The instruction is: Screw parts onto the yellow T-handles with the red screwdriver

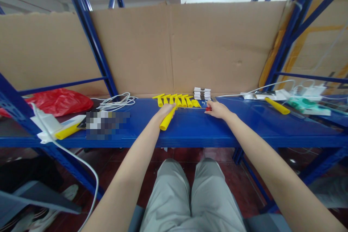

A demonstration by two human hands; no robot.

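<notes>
Yellow handle [167, 120]: tubular, held, slanted; round open end toward viewer, body running away to right, upper part partly covered by grip. Red-handled tool [208, 108]: held right of Yellow handle, mostly covered, thin shaft pointing left

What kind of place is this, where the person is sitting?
Probably a workshop or small factory. There's a blue metal workbench, a row of matching yellow pieces lined up on it, and big cardboard sheets standing behind like a wall.
</notes>
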